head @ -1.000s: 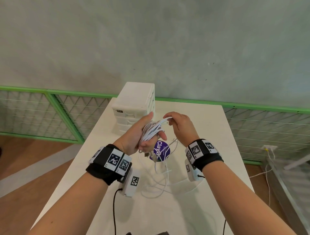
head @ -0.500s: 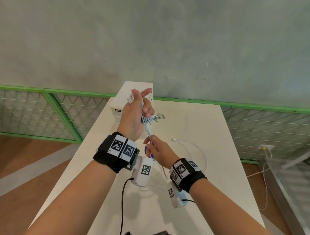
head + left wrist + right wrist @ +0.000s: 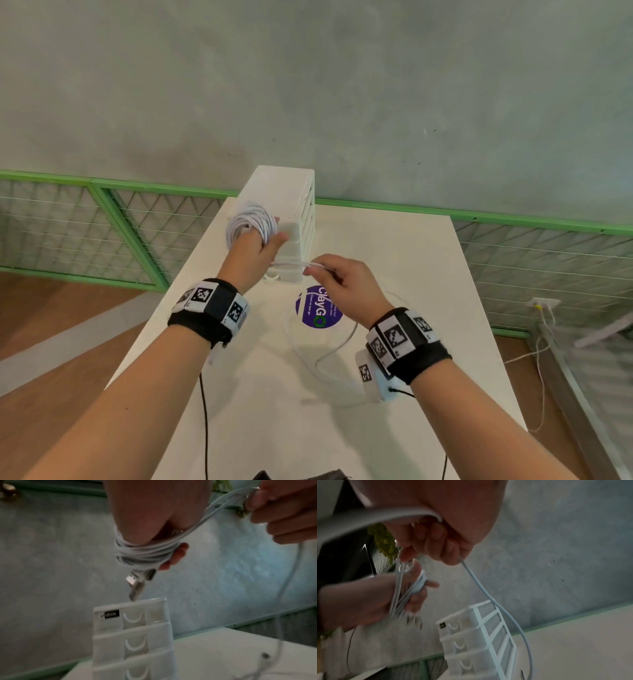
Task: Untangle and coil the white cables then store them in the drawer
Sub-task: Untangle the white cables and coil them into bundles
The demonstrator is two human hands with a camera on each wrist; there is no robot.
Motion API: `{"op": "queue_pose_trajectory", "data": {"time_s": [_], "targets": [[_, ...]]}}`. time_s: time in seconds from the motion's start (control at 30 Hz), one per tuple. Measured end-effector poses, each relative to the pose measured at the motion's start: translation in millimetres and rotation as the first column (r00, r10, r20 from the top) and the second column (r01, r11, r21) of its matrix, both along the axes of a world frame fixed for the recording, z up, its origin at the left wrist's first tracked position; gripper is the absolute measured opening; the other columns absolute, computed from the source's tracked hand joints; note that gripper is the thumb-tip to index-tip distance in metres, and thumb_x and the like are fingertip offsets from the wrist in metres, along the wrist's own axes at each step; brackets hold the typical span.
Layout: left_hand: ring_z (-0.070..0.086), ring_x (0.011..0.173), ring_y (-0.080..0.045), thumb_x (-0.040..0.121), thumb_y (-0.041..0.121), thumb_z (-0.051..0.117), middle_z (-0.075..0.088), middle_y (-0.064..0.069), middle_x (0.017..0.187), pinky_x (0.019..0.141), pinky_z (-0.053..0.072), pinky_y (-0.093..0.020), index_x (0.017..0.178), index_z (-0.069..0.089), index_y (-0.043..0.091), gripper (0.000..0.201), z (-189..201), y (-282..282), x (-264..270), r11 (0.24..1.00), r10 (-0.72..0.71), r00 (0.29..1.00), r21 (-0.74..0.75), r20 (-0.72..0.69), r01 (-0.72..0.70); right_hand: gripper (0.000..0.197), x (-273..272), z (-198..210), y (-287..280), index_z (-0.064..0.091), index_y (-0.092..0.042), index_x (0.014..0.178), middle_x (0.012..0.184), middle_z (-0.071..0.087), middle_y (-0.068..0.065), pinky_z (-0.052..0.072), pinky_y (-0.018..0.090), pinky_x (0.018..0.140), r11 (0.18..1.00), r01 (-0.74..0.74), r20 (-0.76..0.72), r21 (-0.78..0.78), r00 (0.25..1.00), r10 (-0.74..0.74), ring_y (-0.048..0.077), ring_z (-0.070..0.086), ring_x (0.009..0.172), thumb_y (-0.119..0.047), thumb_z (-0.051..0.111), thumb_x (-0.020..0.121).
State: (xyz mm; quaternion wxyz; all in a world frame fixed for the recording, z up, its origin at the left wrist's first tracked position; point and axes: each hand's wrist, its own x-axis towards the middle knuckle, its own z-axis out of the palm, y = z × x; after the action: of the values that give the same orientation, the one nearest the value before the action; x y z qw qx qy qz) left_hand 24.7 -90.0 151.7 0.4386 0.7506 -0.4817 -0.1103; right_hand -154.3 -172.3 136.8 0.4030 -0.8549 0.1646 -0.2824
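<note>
White table (image 3: 394,428) carries loose cable slack (image 3: 329,353); right hand (image 3: 346,284) pinches the cable's free strand; left hand (image 3: 253,253) holds the white cable coil (image 3: 251,222) wound around its fingers; closed drawer unit (image 3: 291,219) stands behind.

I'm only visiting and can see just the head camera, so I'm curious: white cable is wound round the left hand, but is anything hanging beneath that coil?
Observer: Yes. In the left wrist view, metal plugs dangle under the coil wound round the left hand.
Operator: Are any drawers open?
Observer: No. Every front that shows on the drawer unit is shut, each with a curved handle.
Operator: How does the other hand hold the spare length?
Observer: The right wrist view shows the right hand curled round it. The loose cable leaves beneath the little finger and hangs past the unit.
</note>
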Motion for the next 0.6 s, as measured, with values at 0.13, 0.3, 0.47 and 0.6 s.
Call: {"op": "queue_pose_trajectory", "data": {"time_s": [0.13, 0.3, 0.47, 0.6], "targets": [[0.040, 0.038, -0.005, 0.083, 0.063, 0.023, 0.047, -0.001, 0.052, 0.045, 0.037, -0.023, 0.087, 0.057, 0.013, 0.060, -4.6, 7.8, -24.7, 0.980, -0.126, 0.941, 0.105, -0.315, 0.167, 0.015, 5.6, 14.1, -17.3, 0.068, -0.024, 0.090, 0.080, 0.068, -0.008, 0.048, 0.028, 0.065, 0.994, 0.064, 0.089, -0.087, 0.994, -0.056, 0.009, 0.058, 0.068, -0.032, 0.055, 0.091], [0.033, 0.036, -0.011, 0.091, 0.060, 0.032, 0.038, 0.003, 0.043, 0.043, 0.034, -0.021, 0.095, 0.067, 0.003, 0.067, 4.4, 14.8, -50.4, 0.895, -0.283, 0.817, 0.168, -0.501, 0.413, 0.016, 7.6, 3.3, -47.4, 0.073, -0.022, 0.098, 0.072, 0.049, -0.014, 0.039, 0.012, 0.069, 0.982, 0.179, 0.152, -0.067, 0.974, -0.167, 0.000, 0.051, 0.070, -0.020, 0.066, 0.085], [0.024, 0.031, -0.012, 0.097, 0.042, 0.041, 0.029, 0.003, 0.038, 0.043, 0.027, -0.021, 0.079, 0.061, 0.002, 0.048, 23.1, 10.3, -62.8, 0.892, -0.366, 0.644, -0.056, -0.672, 0.449, 0.029, 4.6, -16.3, -49.2, 0.064, -0.023, 0.119, 0.084, 0.064, -0.004, 0.044, 0.020, 0.075, 0.986, 0.146, 0.039, -0.081, 0.989, -0.143, 0.002, 0.056, 0.075, -0.016, 0.052, 0.094], [0.022, 0.029, -0.010, 0.090, 0.052, 0.031, 0.028, 0.005, 0.036, 0.043, 0.020, -0.026, 0.078, 0.058, 0.005, 0.055, 40.4, 1.7, -64.8, 0.883, -0.440, 0.506, -0.253, -0.742, 0.396, 0.039, 2.5, -25.1, -34.6, 0.046, -0.030, 0.136, 0.066, 0.054, -0.012, 0.041, 0.019, 0.062, 0.990, 0.143, -0.033, 0.010, 0.989, -0.143, 0.003, 0.050, 0.059, -0.019, 0.040, 0.099]]}}
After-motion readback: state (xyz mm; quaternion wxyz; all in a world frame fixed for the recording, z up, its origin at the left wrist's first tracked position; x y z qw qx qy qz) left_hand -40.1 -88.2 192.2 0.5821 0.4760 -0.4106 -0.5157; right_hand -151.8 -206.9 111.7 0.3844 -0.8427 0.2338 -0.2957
